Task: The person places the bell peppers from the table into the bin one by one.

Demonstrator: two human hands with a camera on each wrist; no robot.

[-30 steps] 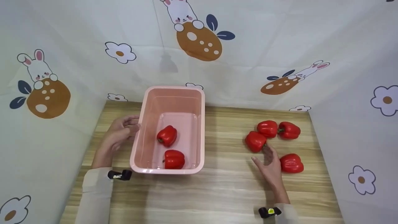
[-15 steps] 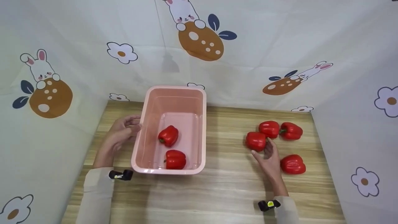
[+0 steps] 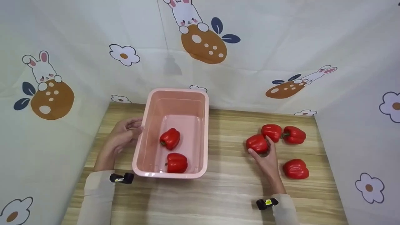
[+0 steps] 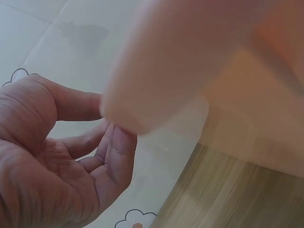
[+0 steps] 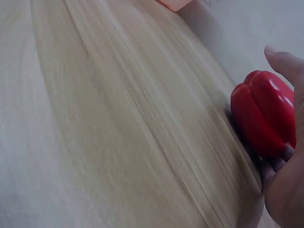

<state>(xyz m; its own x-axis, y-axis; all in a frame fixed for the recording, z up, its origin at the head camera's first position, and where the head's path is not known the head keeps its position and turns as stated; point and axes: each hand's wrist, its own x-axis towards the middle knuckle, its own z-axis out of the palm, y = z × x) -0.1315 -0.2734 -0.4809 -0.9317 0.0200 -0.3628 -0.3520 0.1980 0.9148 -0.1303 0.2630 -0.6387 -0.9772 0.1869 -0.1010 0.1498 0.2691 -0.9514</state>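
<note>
A pink plastic basin [image 3: 204, 131] stands left of centre in the head view, with two red bell peppers [image 3: 170, 138] [image 3: 177, 163] lying inside. At its left rim, my left hand [image 3: 125, 134] grips the edge; the left wrist view shows the left hand [image 4: 71, 156] with fingertips and thumb meeting at the blurred rim. On the right, my right hand [image 3: 265, 159] curls its thumb and fingers round a red bell pepper [image 3: 257, 143] on the table. In the right wrist view that bell pepper [image 5: 263, 114] sits between thumb and fingers, partly hidden by the palm.
Two more red bell peppers [image 3: 271, 132] [image 3: 294, 135] lie just behind the held one. Another bell pepper [image 3: 296, 169] is right of my right hand. The wood-grain table [image 3: 228, 193] meets a printed cloth wall [image 3: 243, 78] at the back and sides.
My right hand has moved up and left, and its thumb and fingers have closed round the nearest bell pepper, which has turned slightly. The left hand stays at the basin rim.
</note>
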